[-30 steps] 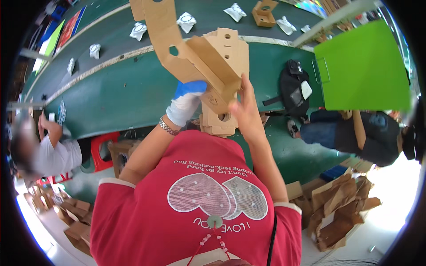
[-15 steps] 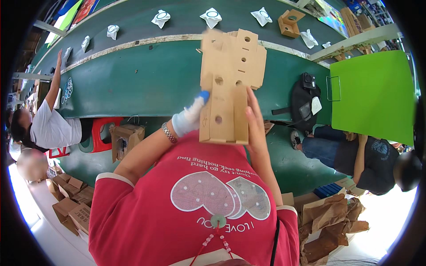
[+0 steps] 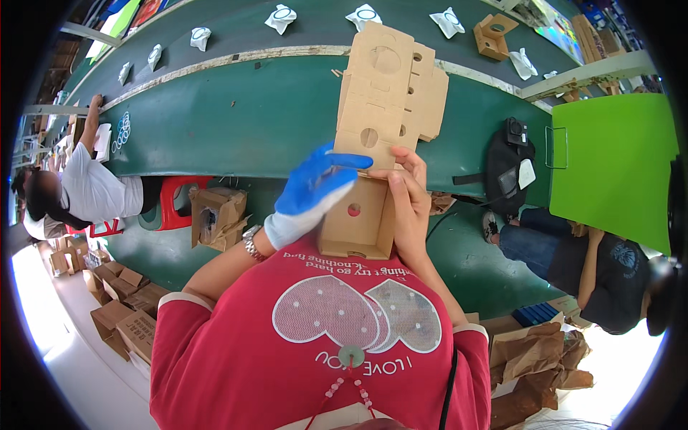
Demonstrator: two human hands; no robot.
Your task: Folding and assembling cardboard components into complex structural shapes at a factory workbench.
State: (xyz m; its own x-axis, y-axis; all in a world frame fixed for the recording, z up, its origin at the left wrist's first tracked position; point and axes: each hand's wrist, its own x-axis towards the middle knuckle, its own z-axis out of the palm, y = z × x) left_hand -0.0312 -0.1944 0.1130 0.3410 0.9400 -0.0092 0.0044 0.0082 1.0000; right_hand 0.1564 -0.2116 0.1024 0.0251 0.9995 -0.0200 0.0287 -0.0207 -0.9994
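A brown cardboard box, partly folded up, stands close to my shirt, its open side up and a round hole in its floor. My right hand, bare, grips its right wall, with fingertips at the fold of the raised flap. My left hand, in a blue and white glove, reaches across the left of that fold with fingers stretched out, touching the cardboard. Beyond it, flat cardboard pieces with punched holes lie on the green table; where the flap ends and they begin, I cannot tell.
Along the far conveyor sit several white wrapped items and one open cardboard box. A black bag and a green board are at the right. One person works at the left; another sits at the right.
My gloved hand has moved from the box's left side over its fold. The flap is raised and the box's inside shows. My view has shifted, moving the surroundings in the picture.
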